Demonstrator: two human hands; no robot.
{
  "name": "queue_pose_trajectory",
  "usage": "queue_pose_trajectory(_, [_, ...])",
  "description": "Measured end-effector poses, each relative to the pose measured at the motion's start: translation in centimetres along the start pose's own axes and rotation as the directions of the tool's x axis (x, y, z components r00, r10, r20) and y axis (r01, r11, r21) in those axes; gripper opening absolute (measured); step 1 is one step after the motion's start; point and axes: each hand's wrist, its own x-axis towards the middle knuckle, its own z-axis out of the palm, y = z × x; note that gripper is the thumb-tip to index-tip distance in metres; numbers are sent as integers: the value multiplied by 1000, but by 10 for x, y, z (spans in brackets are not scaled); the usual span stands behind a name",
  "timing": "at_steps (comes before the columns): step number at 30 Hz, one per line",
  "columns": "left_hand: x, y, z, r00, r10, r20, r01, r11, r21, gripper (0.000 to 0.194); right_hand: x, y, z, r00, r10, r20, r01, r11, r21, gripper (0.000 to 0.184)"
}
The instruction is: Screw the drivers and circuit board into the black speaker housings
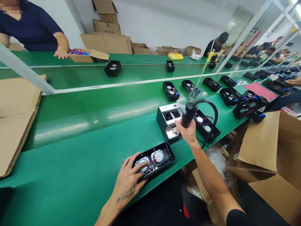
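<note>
Around the left end of a black speaker housing (pixel 168 153) is my left hand (pixel 129 172), fingers reaching over its far rim and into it, thumb along the near side. Two round speaker drivers (pixel 158 157) and red wires show inside the housing, one driver partly covered by my fingers. My right hand (pixel 188 130) is closed round a black electric screwdriver (pixel 188 115) that hangs from a cord. The screwdriver's tip points down at a screw feeder (pixel 168 121) with a white and metal top; my hand hides the tip.
Beyond the feeder lies another open speaker housing (pixel 207 124) with drivers and wires. Several more housings line the green bench (pixel 82 150) to the right. Cardboard (pixel 16 116) lies at left, an open carton (pixel 263 144) stands at right. Co-workers sit across and farther along.
</note>
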Motion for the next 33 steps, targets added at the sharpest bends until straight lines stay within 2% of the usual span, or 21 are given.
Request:
queue_pose_trajectory(2, [1,3,2,999,-33,-8,33,999,-20,14,-14,-12,4,998,49,49,-52,996,70,37])
queue_pose_trajectory(4, [2,6,4,999,-49,-8,48,998,-26,16,-33,-28,11,992,78,96,-98,970,220,36])
queue_pose_trajectory(6, [2,8,6,998,-62,5,62,998,-20,16,-55,-43,20,989,72,127,-117,912,393,33])
queue_pose_trajectory(8, [2,9,6,997,-76,15,76,997,-13,15,-77,-55,32,987,44,158,-116,868,482,26])
queue_pose_trajectory(10, [2,10,5,996,-87,28,88,996,-15,14,-94,-61,45,973,37,228,-147,862,485,20])
queue_pose_trajectory(13, [2,13,2,996,-86,38,87,996,-30,12,-112,-59,64,941,38,338,-205,856,475,26])
queue_pose_trajectory(17, [1,14,1,995,-84,60,86,996,-30,15,-124,-47,81,931,-61,360,-140,850,507,38])
queue_pose_trajectory(20, [0,14,4,994,-88,67,90,996,-28,11,-129,-40,85,919,-64,388,-124,889,441,39])
queue_pose_trajectory(23, [-1,14,6,994,-86,69,88,996,-32,13,-130,-38,86,919,-64,389,-122,892,435,40])
queue_pose_trajectory(28, [-2,11,8,998,-62,34,62,998,-26,12,-124,-48,86,938,-45,344,-161,823,544,37])
queue_pose_trajectory(31, [-4,8,9,1000,-28,0,28,999,-19,11,-112,-58,77,970,27,241,-158,822,547,28])
queue_pose_trajectory(33, [-6,6,11,999,-12,-44,11,1000,-25,12,-93,-62,64,993,72,90,-108,855,507,24])
